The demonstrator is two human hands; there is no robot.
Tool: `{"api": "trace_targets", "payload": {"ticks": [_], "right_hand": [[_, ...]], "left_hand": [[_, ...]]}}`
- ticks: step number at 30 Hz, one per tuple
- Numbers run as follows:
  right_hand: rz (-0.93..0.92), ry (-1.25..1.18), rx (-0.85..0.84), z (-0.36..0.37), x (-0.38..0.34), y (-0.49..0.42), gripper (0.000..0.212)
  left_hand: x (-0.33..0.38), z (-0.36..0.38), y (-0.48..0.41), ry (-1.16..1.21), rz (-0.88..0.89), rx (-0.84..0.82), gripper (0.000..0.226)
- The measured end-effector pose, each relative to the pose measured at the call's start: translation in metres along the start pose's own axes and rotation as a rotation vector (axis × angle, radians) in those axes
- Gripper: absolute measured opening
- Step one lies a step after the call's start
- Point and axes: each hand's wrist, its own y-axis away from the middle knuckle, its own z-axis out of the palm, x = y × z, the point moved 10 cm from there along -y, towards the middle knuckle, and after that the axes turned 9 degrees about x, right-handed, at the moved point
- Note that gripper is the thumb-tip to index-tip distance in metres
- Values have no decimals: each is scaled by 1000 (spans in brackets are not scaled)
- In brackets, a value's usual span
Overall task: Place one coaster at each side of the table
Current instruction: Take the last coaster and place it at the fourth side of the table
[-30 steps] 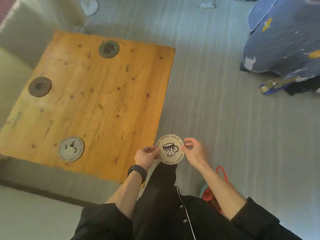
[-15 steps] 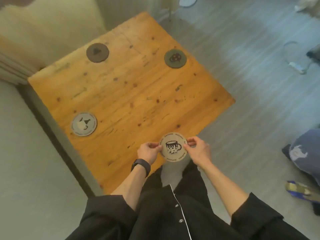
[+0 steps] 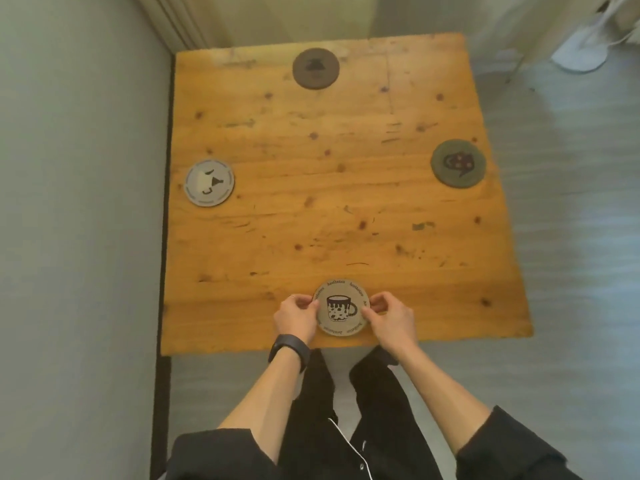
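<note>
A square wooden table fills the middle of the view. A round beige coaster with a mug drawing is at the near edge, pinched on its left rim by my left hand and on its right rim by my right hand. Whether it rests on the wood or hovers just above, I cannot tell. A grey coaster lies at the left side, a dark brown coaster at the far side and an olive coaster at the right side.
A grey wall or panel runs close along the table's left edge. Pale curtains hang behind the far edge. A white fan base stands on the grey floor at the top right. My legs are below the near edge.
I have come round the table's corner to face its near side squarely. Both hands carried the mug coaster from beyond the table's corner to over the middle of the near edge.
</note>
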Motion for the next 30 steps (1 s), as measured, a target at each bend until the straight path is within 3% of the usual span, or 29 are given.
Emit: {"api": "trace_targets", "payload": {"ticks": [6, 11, 27, 30], "right_hand": [[-33, -18, 3, 19, -3, -15, 11], [-83, 14, 40, 22, -9, -15, 14], [-130, -28, 148, 21, -8, -7, 11], [-236, 37, 176, 20, -20, -4, 22]], "left_hand": [[-10, 1, -16, -41, 8, 28, 14], [-9, -7, -22, -283, 176, 105, 19], [-19, -2, -28, -224, 330, 195, 18], [-12, 0, -24, -287, 407, 207, 25]]}}
